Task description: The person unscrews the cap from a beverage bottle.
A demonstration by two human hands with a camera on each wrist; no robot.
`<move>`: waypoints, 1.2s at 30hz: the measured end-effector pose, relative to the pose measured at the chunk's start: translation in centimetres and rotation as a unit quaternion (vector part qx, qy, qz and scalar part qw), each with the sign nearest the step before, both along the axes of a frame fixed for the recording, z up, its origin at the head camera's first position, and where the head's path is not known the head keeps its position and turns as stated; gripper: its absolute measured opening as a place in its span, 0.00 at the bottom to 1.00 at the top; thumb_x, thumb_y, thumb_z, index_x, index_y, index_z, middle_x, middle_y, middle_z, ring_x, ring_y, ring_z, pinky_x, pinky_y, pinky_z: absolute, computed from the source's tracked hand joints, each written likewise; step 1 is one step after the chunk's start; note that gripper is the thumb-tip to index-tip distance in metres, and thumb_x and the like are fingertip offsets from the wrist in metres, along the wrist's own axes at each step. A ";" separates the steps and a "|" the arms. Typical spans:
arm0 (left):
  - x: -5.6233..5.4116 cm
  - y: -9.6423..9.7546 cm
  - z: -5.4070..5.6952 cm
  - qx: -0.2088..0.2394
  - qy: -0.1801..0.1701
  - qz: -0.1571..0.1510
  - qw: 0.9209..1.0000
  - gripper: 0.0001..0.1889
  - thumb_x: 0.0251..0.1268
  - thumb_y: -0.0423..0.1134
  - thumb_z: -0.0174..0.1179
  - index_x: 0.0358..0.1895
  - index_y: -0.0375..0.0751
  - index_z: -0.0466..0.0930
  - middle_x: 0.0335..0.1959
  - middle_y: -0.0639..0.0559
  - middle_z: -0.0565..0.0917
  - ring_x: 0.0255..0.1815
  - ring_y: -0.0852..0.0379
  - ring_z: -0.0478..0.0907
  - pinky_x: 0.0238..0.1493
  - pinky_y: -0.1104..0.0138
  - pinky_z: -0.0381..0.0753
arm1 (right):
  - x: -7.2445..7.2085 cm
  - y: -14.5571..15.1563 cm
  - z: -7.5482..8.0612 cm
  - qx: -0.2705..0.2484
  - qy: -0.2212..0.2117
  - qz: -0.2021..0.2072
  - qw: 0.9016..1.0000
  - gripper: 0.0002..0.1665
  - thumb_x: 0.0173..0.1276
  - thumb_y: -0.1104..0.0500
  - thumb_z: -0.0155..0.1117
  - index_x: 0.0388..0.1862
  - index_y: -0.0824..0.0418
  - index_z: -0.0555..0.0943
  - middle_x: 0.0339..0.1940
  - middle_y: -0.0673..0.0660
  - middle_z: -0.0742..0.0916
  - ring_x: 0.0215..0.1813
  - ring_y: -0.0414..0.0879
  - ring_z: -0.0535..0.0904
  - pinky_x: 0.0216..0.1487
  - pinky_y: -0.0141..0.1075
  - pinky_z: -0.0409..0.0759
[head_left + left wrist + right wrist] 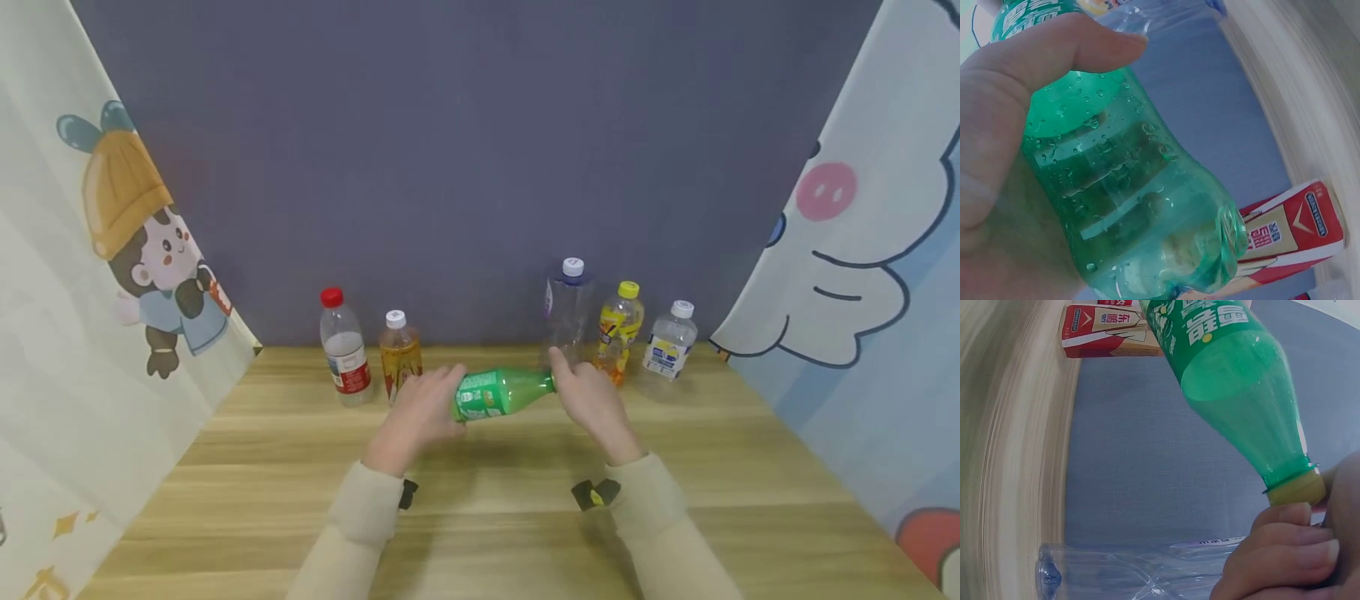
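Observation:
A green plastic bottle (pixel 483 395) with a green and white label is held nearly sideways above the table, its neck toward the right. My left hand (pixel 425 408) grips it around the lower body; in the left wrist view the thumb lies across the green bottle (pixel 1122 187), and droplets cling inside. My right hand (pixel 591 402) pinches the yellow cap (pixel 1297 489) at the neck, fingers curled about it. The cap is hidden by the hand in the head view. Liquid shows inside the bottle (pixel 1235 381) in the right wrist view.
Along the back of the wooden table (pixel 300 500) stand a red-capped bottle (pixel 347 354), an amber drink bottle (pixel 401 350), a tall clear bottle (pixel 567 308), a yellow-capped bottle (pixel 620 329) and a white-capped clear bottle (pixel 669 346). A dark panel (pixel 480 167) rises behind them.

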State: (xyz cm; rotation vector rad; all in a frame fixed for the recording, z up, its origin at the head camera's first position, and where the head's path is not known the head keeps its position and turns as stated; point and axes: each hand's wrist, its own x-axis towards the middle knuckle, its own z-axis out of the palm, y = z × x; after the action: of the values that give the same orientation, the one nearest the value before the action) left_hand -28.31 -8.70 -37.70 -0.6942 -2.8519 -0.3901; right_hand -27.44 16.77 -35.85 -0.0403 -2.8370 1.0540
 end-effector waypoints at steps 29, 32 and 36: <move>0.4 -0.4 0.2 0.005 0.020 0.007 1.000 0.41 0.43 0.43 0.80 0.65 0.44 0.72 0.59 0.43 0.81 0.56 0.43 0.79 0.57 0.48 0.75 | -0.4 -0.8 -0.4 0.019 0.017 -0.004 1.000 0.52 0.78 0.28 0.25 0.42 0.69 0.84 0.47 0.70 0.87 0.49 0.67 0.83 0.50 0.58 0.78; 0.4 -0.2 0.1 0.014 0.012 0.001 1.000 0.39 0.41 0.43 0.80 0.62 0.44 0.73 0.52 0.46 0.83 0.50 0.46 0.79 0.53 0.50 0.76 | -0.3 -0.6 -0.4 0.013 0.016 -0.010 1.000 0.46 0.80 0.33 0.29 0.42 0.68 0.83 0.45 0.69 0.87 0.47 0.64 0.83 0.49 0.57 0.78; 0.4 -0.2 0.2 0.025 0.003 -0.007 1.000 0.37 0.38 0.44 0.81 0.57 0.44 0.74 0.40 0.53 0.81 0.41 0.53 0.78 0.46 0.54 0.77 | -0.2 -0.6 -0.3 0.006 0.031 -0.012 0.999 0.39 0.80 0.37 0.31 0.27 0.62 0.78 0.32 0.63 0.85 0.35 0.57 0.80 0.42 0.51 0.77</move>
State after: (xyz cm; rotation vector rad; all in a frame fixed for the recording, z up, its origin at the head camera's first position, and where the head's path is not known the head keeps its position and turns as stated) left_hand -27.90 -8.88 -37.53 -0.7051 -2.8228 -0.4589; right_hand -27.65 16.19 -36.14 -0.0399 -2.7806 1.0156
